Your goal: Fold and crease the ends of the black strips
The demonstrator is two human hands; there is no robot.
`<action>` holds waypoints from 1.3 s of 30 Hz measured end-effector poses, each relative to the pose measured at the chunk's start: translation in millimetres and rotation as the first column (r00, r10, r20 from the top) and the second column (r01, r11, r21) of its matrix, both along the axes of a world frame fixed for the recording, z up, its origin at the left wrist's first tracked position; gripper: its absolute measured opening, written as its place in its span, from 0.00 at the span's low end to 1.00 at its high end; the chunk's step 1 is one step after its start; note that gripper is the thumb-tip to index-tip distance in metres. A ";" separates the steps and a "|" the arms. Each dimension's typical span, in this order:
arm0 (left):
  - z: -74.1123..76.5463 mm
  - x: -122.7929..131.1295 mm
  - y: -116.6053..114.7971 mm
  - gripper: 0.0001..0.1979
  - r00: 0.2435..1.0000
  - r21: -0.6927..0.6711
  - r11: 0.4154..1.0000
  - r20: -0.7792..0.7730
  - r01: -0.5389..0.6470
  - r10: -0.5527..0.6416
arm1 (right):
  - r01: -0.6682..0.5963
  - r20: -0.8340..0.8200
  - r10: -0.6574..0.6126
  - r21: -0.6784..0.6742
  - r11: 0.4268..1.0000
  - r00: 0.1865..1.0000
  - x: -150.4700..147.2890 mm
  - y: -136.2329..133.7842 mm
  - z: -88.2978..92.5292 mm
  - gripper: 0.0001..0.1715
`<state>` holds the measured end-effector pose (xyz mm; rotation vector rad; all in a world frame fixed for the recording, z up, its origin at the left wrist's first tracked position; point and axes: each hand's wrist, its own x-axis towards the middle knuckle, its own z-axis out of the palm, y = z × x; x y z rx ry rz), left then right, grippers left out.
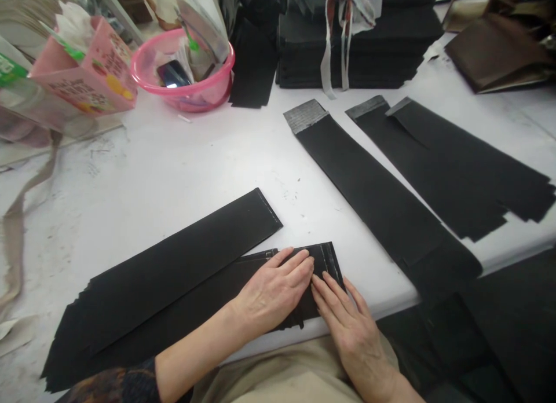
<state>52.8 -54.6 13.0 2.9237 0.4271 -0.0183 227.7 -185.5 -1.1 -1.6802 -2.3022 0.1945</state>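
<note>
A white worktable (195,160), marked with dark scuffs, lay under everything in the room's pale light. At its near edge the left hand (275,284) rested palm down, fingers drawn close together, on a black strip (310,306), and seemed to serve as a weight keeping it flat. The right hand (350,325), just beside it at about 4 o'clock, held its fingers slightly spread over the strip's right end, perhaps to steady that edge (its thumb was hidden, so whether it pinched anything I could not tell). Toward 9 o'clock an overlapping black panel (186,244) lay slantwise, probably left there to be within easy reach. At 1 o'clock a long band with a grey end (369,177) sagged over the table's rim, and at 2 o'clock more black pieces (460,165) were fanned out, likely so that each could be lifted singly. Farther off, a pink basin (197,99) at 11 o'clock gathered loose items, a phone (176,74) among them; at 12 o'clock a thick black stack (299,61) stood with a cloth tie (328,55) around it, presumably to hold it together.
</note>
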 end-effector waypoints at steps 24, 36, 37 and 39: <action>0.5 2.5 1.5 0.20 0.994 0.054 0.995 -0.063 -0.087 0.091 | -0.072 -0.034 0.074 0.042 0.997 0.997 -0.2 -28.9 2.1 0.26; -0.8 2.2 0.8 0.19 0.993 -0.006 0.993 0.009 -0.115 0.115 | -0.055 -0.137 0.074 0.140 0.989 0.988 6.4 -45.4 13.7 0.21; -1.6 2.1 0.4 0.18 0.992 -0.016 0.992 0.020 -0.123 0.123 | 0.005 -0.196 0.014 0.097 0.995 0.981 6.3 -43.4 15.5 0.19; -2.7 2.1 -0.2 0.18 0.989 -0.041 0.989 0.038 -0.139 0.141 | 0.163 -0.288 -0.168 -0.043 0.986 0.943 5.0 -34.4 18.1 0.16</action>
